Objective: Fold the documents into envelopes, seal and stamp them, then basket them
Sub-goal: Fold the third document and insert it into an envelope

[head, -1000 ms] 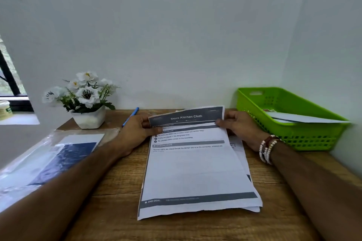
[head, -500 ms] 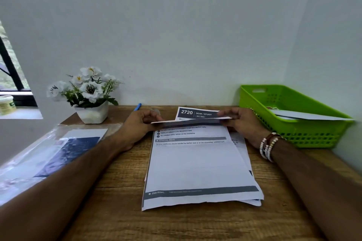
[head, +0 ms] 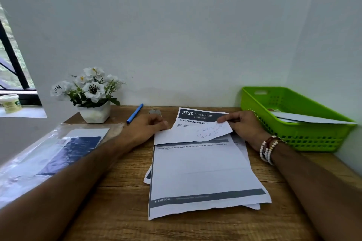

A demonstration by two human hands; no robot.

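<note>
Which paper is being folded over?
The top sheet: its far edge is bent back toward the person, pinched by the right hand. The sheet headed 2720 beneath lies flat.

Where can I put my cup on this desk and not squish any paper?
Best spot: the bare wood along the near edge of the desk, in front of the papers. A small patch lies between the flowerpot and the pen. The left is crowded by the plastic sleeve, the right by the basket.
</note>
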